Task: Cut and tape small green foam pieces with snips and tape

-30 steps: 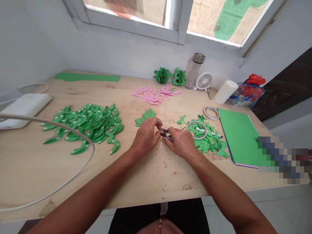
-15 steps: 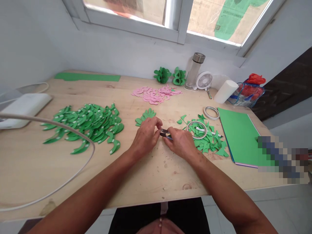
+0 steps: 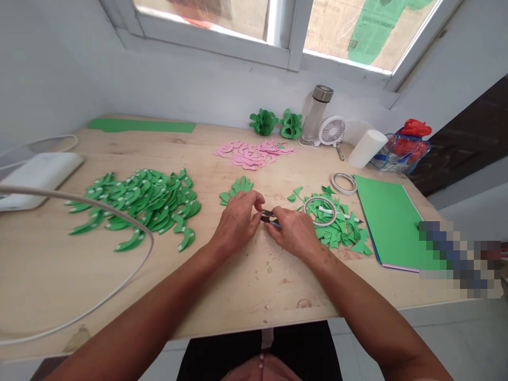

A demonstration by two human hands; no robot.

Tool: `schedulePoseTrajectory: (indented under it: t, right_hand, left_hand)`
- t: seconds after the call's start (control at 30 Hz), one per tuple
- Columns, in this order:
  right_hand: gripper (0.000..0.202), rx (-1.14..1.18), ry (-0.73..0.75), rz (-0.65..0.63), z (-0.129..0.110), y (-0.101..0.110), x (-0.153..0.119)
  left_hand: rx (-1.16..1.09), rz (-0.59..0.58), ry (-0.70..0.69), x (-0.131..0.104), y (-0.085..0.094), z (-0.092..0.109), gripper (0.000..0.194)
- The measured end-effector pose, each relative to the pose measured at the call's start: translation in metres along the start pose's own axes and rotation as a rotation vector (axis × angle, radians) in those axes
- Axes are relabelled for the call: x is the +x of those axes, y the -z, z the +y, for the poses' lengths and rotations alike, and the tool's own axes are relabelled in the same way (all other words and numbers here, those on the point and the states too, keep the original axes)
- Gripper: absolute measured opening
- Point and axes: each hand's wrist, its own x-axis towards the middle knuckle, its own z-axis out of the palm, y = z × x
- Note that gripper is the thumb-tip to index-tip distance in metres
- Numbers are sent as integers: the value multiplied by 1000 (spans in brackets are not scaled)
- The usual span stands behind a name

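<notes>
My right hand point(image 3: 293, 228) is closed on a small dark metal tool with blue handles point(image 3: 267, 216), which looks like pliers. Its jaws point left, toward the fingertips of my left hand point(image 3: 238, 219). Those fingers are curled together, and anything between them is too small to make out. Just beyond my left hand lie green paper leaf shapes point(image 3: 240, 185). To the right of my right hand is a heap of green scraps point(image 3: 341, 233) with a tape roll point(image 3: 305, 205) and a white pen on it.
A big pile of green cut pieces point(image 3: 146, 201) lies left, crossed by a white cable point(image 3: 135, 270). Pink cutouts point(image 3: 250, 154), green paper balls point(image 3: 263, 123), a bottle point(image 3: 317, 114) and a fan point(image 3: 332, 130) are at the back. Green sheets point(image 3: 392, 222) lie right.
</notes>
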Motion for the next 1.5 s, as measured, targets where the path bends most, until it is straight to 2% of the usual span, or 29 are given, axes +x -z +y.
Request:
schedulePoseTrajectory:
  t: [0.37,1.5]
  right_hand:
    - [28,-9,-10,-32,-1,1,0]
    - [26,-30,23,-22,-2,-3,0]
  left_hand:
    - [-30,-22,1,-1,2,1,15]
    - [44,-19,19,0,0,-1,15]
